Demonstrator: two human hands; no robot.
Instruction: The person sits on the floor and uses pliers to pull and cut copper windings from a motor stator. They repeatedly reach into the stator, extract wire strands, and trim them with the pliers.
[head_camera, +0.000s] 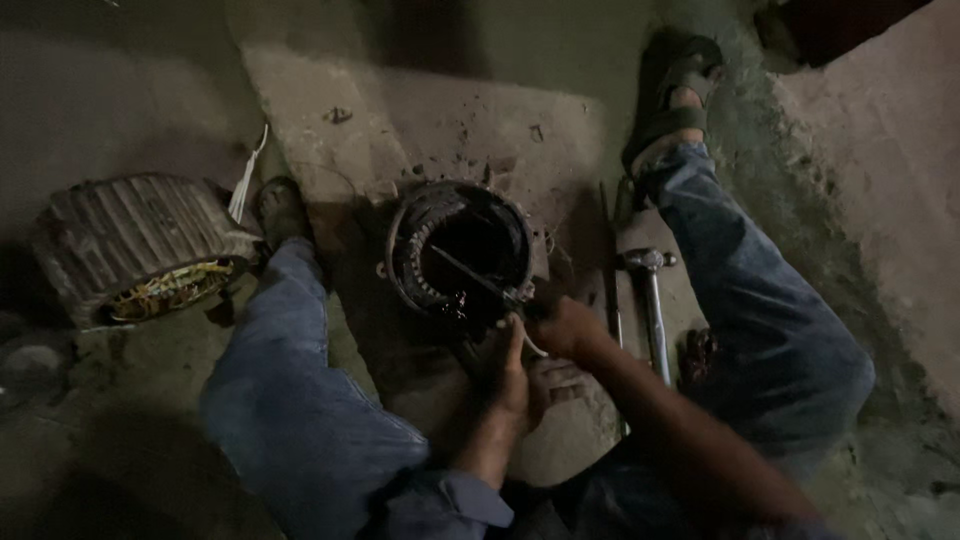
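Fingers (520, 335) of left hand (510, 375) closed around a thin pale wire (530, 343); right hand (565, 325) grips a dark rod (470, 272) reaching into the stator ring (458, 250) on the floor (420, 120); hammer (650, 300) just right.

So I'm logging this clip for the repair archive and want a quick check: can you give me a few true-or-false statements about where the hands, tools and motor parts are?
1. The round dark motor stator lies on the floor between the person's legs. True.
2. The metal hammer is held in the left hand. False: it lies on the floor by the person's right leg.
3. The right hand holds a thin rod-like tool reaching into the stator. True.
4. The ribbed grey motor housing stands on the stator. False: it lies apart, beside the left leg.
5. The person is barefoot. False: sandals are worn.
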